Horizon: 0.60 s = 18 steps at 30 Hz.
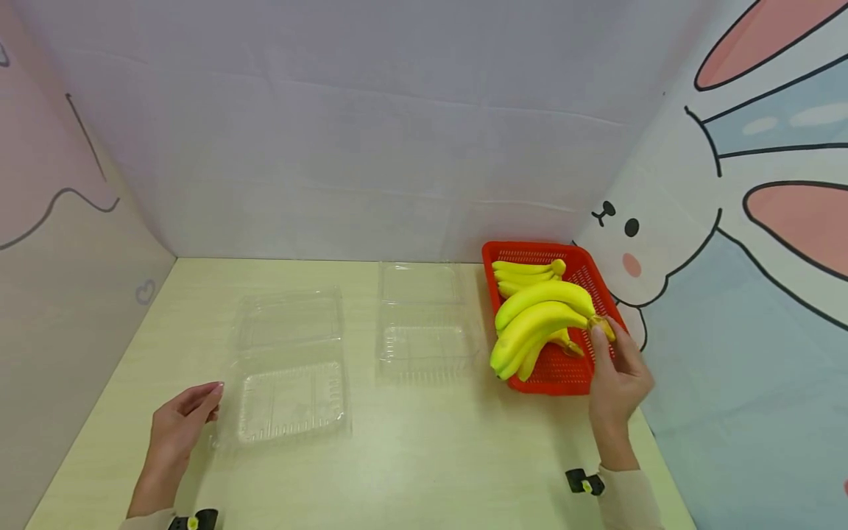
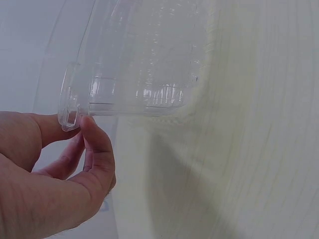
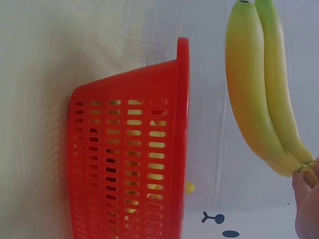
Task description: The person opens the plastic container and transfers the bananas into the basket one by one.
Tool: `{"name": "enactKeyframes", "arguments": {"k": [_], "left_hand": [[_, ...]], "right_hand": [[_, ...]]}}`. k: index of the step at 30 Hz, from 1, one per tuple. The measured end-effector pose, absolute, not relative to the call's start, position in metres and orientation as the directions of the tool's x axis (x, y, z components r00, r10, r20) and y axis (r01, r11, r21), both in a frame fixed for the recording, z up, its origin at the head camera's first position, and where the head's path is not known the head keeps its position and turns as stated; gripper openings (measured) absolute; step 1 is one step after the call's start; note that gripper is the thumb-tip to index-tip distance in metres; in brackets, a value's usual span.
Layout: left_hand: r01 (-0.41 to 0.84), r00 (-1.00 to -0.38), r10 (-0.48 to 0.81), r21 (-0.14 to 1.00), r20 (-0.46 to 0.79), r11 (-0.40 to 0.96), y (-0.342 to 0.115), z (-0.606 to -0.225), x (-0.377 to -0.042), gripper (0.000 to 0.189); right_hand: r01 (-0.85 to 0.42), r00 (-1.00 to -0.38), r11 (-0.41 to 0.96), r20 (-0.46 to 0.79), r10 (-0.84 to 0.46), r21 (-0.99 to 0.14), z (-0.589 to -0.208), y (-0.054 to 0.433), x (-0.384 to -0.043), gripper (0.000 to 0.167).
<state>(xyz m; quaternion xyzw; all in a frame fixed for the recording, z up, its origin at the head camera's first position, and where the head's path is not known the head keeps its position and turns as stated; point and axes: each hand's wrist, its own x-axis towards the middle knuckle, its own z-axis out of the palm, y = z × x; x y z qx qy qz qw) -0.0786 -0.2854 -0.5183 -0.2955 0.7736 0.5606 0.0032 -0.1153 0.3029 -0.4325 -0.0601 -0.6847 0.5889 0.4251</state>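
By its stem, my right hand (image 1: 619,372) pinches a bunch of yellow bananas (image 1: 545,318), which hangs over the red basket (image 1: 539,386). In the right wrist view the bunch (image 3: 246,84) is raised beside the rim of the basket (image 3: 132,79), its tips greenish. My left hand (image 1: 179,423) pinches the rim corner of a clear plastic clamshell box (image 1: 291,405) between thumb and fingers. The left wrist view shows the fingertips (image 2: 89,122) right at the box's corner tab (image 2: 71,107). This box lies with its lid folded back.
More bananas (image 1: 526,274) lie inside the basket at the right. A second clear clamshell box (image 1: 424,342), smaller and with its lid back, sits between the first box and the basket. A pale wood table (image 1: 411,456) meets cloth walls (image 1: 331,162) behind and at both sides.
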Motion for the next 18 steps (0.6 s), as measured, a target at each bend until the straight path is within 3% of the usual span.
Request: {"name": "enactKeyframes", "arguments": {"k": [7, 18], "left_hand": [[-0.45, -0.832, -0.445, 0.872, -0.332, 0.191, -0.286, -0.518, -0.078, 0.04], [-0.455, -0.827, -0.451, 0.871, -0.334, 0.189, -0.286, -0.52, -0.08, 0.042]], "right_hand": [[-0.364, -0.606, 0.333, 0.493, 0.624, -0.87, -0.438, 0.318, -0.115, 0.029], [-0.426, -0.564, 0.236, 0.46, 0.686, -0.874, -0.454, 0.346, -0.12, 0.027]]}}
